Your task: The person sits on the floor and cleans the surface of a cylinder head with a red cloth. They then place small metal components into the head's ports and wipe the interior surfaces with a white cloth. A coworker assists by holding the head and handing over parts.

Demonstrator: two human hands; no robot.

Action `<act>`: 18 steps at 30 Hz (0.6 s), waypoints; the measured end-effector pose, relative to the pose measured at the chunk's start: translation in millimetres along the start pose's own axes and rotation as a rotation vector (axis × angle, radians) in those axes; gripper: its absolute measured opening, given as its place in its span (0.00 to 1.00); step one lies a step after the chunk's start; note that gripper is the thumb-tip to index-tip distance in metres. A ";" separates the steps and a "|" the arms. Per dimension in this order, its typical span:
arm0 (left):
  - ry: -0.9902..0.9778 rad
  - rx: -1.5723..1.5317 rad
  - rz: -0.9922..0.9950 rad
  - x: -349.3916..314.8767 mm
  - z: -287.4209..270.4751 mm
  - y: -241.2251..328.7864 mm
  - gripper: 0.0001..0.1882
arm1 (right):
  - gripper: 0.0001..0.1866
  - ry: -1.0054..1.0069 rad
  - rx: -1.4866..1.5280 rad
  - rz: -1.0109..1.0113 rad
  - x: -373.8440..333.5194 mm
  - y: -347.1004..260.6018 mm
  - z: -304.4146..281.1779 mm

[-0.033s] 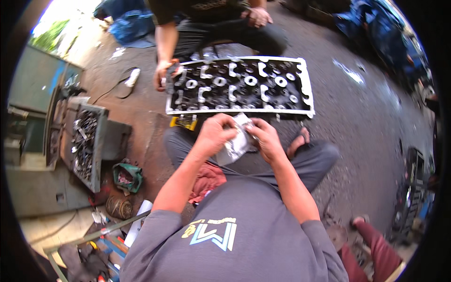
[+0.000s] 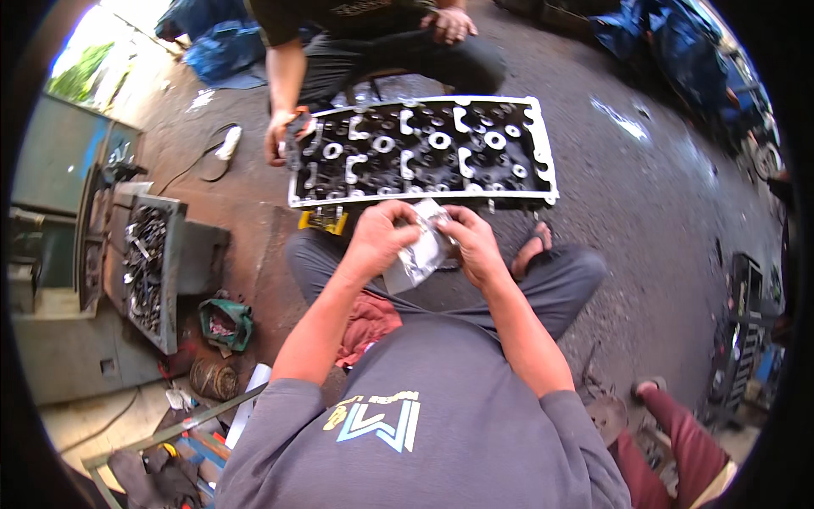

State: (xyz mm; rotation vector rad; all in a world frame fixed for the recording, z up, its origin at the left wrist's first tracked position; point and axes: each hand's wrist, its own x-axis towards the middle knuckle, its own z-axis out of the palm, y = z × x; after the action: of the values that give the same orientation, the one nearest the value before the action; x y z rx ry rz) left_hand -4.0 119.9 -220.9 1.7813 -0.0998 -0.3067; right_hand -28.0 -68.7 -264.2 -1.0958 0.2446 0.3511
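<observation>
Both my hands, left hand and right hand, pinch a small clear plastic bag; its contents are too blurred, fingers hiding the top edge.

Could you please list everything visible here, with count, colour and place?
cylinder head: one, black with pale rim, on the ground ahead
clear plastic packet: one, transparent, held between both hands
tool drawer: one, grey, full of metal tools, at left
red rag: one, on the lap
green container: one, on the floor at left
co-worker's hand: one, at the cylinder head's left end
left hand: one, gripping the packet
right hand: one, gripping the packet
</observation>
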 end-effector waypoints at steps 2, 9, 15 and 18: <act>-0.006 0.099 0.008 20.0 10.4 4.5 0.10 | 0.19 0.065 -0.088 -0.108 9.5 -7.4 -9.7; 0.082 0.089 0.104 91.3 53.3 25.4 0.10 | 0.20 0.345 -0.790 -0.562 46.5 -78.4 -46.6; 0.165 0.233 0.238 113.0 64.0 0.6 0.08 | 0.20 0.297 -1.124 -0.762 31.1 -68.4 -44.5; 0.192 0.220 0.266 113.1 59.2 -8.9 0.08 | 0.20 0.331 -1.191 -0.772 33.3 -47.8 -31.7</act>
State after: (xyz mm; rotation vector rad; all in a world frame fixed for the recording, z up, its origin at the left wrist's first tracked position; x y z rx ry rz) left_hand 88.4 39.8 -258.7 1.9786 -0.2384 0.0706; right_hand 20.8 -111.6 -250.9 -2.3086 -0.1546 -0.4726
